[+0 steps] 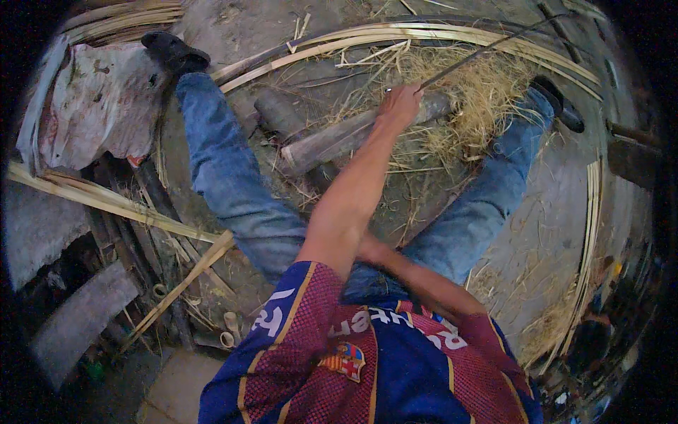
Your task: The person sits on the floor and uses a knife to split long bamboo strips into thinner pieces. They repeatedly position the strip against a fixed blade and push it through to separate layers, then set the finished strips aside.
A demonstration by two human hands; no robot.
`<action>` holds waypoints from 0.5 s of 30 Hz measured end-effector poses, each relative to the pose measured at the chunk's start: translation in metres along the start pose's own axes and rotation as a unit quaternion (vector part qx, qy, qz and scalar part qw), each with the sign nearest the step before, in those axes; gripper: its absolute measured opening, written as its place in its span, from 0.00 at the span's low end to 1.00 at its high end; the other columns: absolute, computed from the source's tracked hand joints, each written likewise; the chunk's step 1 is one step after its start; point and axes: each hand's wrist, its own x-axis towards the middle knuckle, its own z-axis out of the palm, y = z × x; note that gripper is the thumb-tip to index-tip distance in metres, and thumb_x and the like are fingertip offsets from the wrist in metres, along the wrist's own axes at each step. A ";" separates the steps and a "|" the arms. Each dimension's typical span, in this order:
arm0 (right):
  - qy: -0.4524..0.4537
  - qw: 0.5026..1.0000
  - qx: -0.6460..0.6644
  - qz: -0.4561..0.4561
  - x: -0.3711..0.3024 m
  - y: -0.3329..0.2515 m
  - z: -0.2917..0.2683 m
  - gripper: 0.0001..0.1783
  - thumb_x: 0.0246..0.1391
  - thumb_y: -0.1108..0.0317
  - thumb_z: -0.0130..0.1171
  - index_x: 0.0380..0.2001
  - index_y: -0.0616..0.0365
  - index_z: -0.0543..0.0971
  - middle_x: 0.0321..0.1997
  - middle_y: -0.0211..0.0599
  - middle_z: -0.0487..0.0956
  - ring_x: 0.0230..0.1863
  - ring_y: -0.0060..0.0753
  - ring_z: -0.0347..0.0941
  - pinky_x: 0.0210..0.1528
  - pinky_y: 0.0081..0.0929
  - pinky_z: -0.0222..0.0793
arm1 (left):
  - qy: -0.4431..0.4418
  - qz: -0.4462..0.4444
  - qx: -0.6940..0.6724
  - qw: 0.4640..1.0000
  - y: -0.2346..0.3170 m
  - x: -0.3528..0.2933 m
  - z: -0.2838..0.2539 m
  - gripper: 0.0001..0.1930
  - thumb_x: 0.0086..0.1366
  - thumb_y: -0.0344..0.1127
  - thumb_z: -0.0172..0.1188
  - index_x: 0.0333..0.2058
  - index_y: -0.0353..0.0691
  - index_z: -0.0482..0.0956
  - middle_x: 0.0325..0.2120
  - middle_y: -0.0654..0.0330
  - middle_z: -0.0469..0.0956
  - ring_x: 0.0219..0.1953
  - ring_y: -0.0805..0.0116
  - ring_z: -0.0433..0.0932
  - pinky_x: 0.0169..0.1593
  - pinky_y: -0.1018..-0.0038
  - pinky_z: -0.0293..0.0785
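Note:
My left arm reaches forward between my spread legs. Its hand (401, 104) is closed round a long, thin dark strip (480, 53), which runs off to the far right; its material I cannot make out. Under that hand lies a pale log (332, 146), slanting across the floor over a second, darker log (279, 113). My right arm crosses my lap toward the left, and my right hand (369, 249) is mostly hidden behind my left forearm and blurred, so its fingers do not show.
A heap of straw-coloured shavings (491, 88) lies by my right foot. Long split bamboo strips (431, 32) curve across the far floor, with more strips (590, 226) at the right. At the left are a crumpled sack (106, 102), another strip bundle (116, 201) and bamboo pieces (229, 328).

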 end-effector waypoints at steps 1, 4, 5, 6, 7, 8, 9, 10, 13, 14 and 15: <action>0.002 1.000 -0.007 -0.023 -0.003 -0.002 0.001 0.17 0.54 0.64 0.65 0.44 0.63 0.79 0.44 0.41 0.82 0.44 0.36 0.78 0.47 0.35 0.74 | -0.011 -0.005 -0.014 1.000 0.008 0.005 -0.003 0.15 0.68 0.43 0.53 0.48 0.44 0.78 0.38 0.44 0.80 0.43 0.43 0.79 0.46 0.53 0.75; -0.005 0.984 0.061 0.168 -0.006 0.004 -0.009 0.19 0.53 0.64 0.65 0.46 0.63 0.78 0.45 0.45 0.82 0.45 0.37 0.78 0.49 0.35 0.73 | 0.047 0.017 -0.027 0.998 -0.012 -0.003 0.009 0.15 0.68 0.42 0.54 0.47 0.42 0.78 0.37 0.44 0.80 0.43 0.43 0.79 0.45 0.53 0.75; -0.019 0.982 0.042 0.184 0.014 0.018 -0.028 0.20 0.54 0.63 0.63 0.47 0.64 0.78 0.42 0.48 0.82 0.43 0.38 0.79 0.47 0.36 0.73 | 0.020 -0.016 -0.026 0.999 -0.011 -0.007 0.007 0.15 0.67 0.42 0.54 0.48 0.43 0.78 0.37 0.44 0.80 0.43 0.43 0.79 0.45 0.53 0.75; -0.032 0.980 0.022 0.194 0.040 0.034 -0.048 0.20 0.55 0.62 0.61 0.47 0.64 0.77 0.40 0.50 0.82 0.41 0.40 0.79 0.46 0.37 0.73 | -0.003 -0.045 -0.024 0.999 -0.005 -0.008 0.001 0.15 0.67 0.42 0.54 0.48 0.44 0.78 0.38 0.45 0.80 0.43 0.43 0.79 0.44 0.53 0.75; -0.042 0.977 0.002 0.209 0.053 0.041 -0.060 0.20 0.56 0.61 0.60 0.47 0.65 0.77 0.38 0.53 0.83 0.40 0.41 0.80 0.44 0.38 0.74 | -0.019 -0.057 -0.004 0.998 0.002 -0.006 -0.002 0.15 0.67 0.42 0.54 0.49 0.45 0.78 0.38 0.45 0.80 0.43 0.43 0.79 0.44 0.53 0.75; -0.019 0.979 0.002 0.204 0.058 0.039 -0.064 0.20 0.56 0.61 0.60 0.45 0.65 0.77 0.37 0.53 0.83 0.39 0.41 0.80 0.43 0.38 0.73 | -0.036 -0.071 0.017 0.997 0.010 -0.006 -0.006 0.16 0.67 0.42 0.54 0.50 0.47 0.77 0.38 0.46 0.80 0.43 0.43 0.79 0.44 0.52 0.76; 0.002 0.979 0.002 0.203 0.055 0.035 -0.067 0.19 0.56 0.61 0.60 0.44 0.65 0.77 0.37 0.53 0.83 0.38 0.40 0.80 0.43 0.38 0.73 | -0.041 -0.070 0.056 0.995 0.018 -0.006 -0.004 0.16 0.67 0.43 0.54 0.51 0.49 0.77 0.38 0.47 0.80 0.43 0.43 0.79 0.44 0.52 0.76; 0.014 0.980 -0.003 0.199 0.051 0.043 -0.067 0.19 0.56 0.61 0.60 0.43 0.66 0.77 0.36 0.53 0.82 0.37 0.39 0.79 0.42 0.38 0.73 | -0.047 -0.070 0.094 0.992 0.022 -0.007 -0.003 0.17 0.66 0.43 0.55 0.52 0.51 0.76 0.39 0.48 0.80 0.43 0.42 0.79 0.44 0.51 0.76; 0.029 0.985 -0.013 0.168 0.041 0.081 -0.060 0.18 0.56 0.61 0.61 0.41 0.66 0.77 0.32 0.51 0.82 0.32 0.38 0.77 0.38 0.38 0.72 | -0.010 -0.020 0.069 0.997 0.001 0.005 0.001 0.19 0.66 0.43 0.55 0.56 0.56 0.74 0.40 0.49 0.80 0.43 0.43 0.80 0.45 0.51 0.76; 0.036 0.987 -0.008 0.156 0.041 0.086 -0.056 0.18 0.56 0.61 0.60 0.41 0.67 0.77 0.31 0.51 0.82 0.30 0.38 0.76 0.36 0.38 0.72 | 0.003 -0.012 0.078 0.997 -0.006 0.004 0.006 0.19 0.66 0.43 0.55 0.56 0.56 0.74 0.40 0.49 0.80 0.43 0.43 0.80 0.45 0.51 0.77; 0.051 0.987 0.012 0.152 0.035 0.075 -0.046 0.18 0.57 0.60 0.60 0.40 0.67 0.77 0.29 0.50 0.81 0.28 0.37 0.75 0.34 0.39 0.71 | 0.013 -0.008 0.087 0.996 -0.015 -0.002 0.015 0.19 0.66 0.42 0.54 0.56 0.56 0.74 0.39 0.49 0.80 0.43 0.43 0.80 0.45 0.51 0.77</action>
